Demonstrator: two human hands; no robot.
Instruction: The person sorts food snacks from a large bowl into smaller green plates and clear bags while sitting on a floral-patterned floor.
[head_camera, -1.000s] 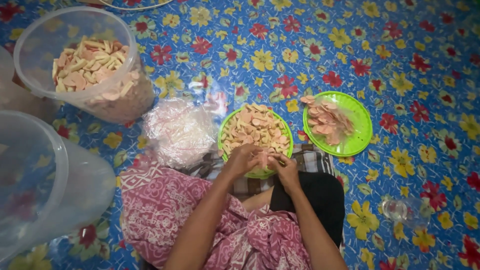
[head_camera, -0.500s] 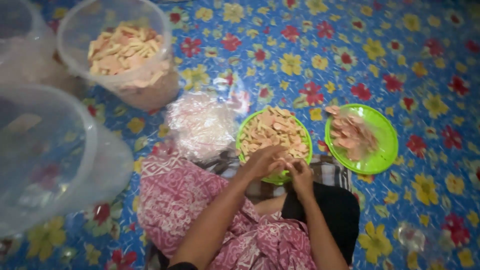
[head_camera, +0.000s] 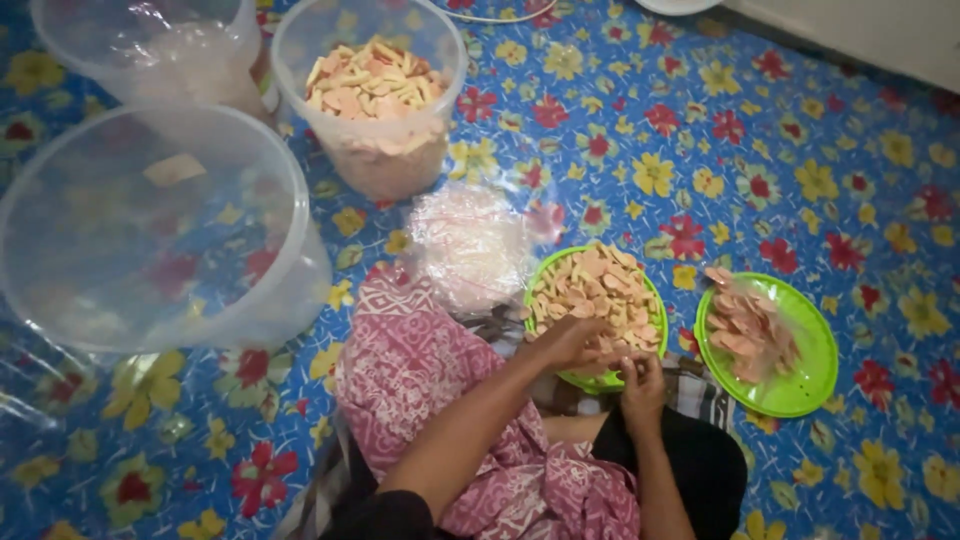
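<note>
Empty tub (head_camera: 150, 230): far left on the flowered mat (head_camera: 800, 150), clear plastic, nothing in it but a small pale scrap near the rim.
Back tub (head_camera: 150, 45): behind it, clear, contents too hazy to tell.
Full tub (head_camera: 368, 95): heaped close to the brim with pale and pink crackers; this part of the work looks well along.
Bag (head_camera: 470, 245): clear plastic, crumpled, lying between the full tub and the near plate.
Near plate (head_camera: 595, 375): green, piled with crackers (head_camera: 590, 285); plenty left to handle.
Left hand (head_camera: 570, 340): over the near plate's front edge, fingers curled in on the crackers; whether it holds one, I cannot tell.
Right hand (head_camera: 640, 380): just beside the left, touching it, fingers pinched narrow; what lies between them is hidden.
Far plate (head_camera: 800, 385): green, to the right, with a smaller pile of pinkish pieces (head_camera: 745, 325).
</note>
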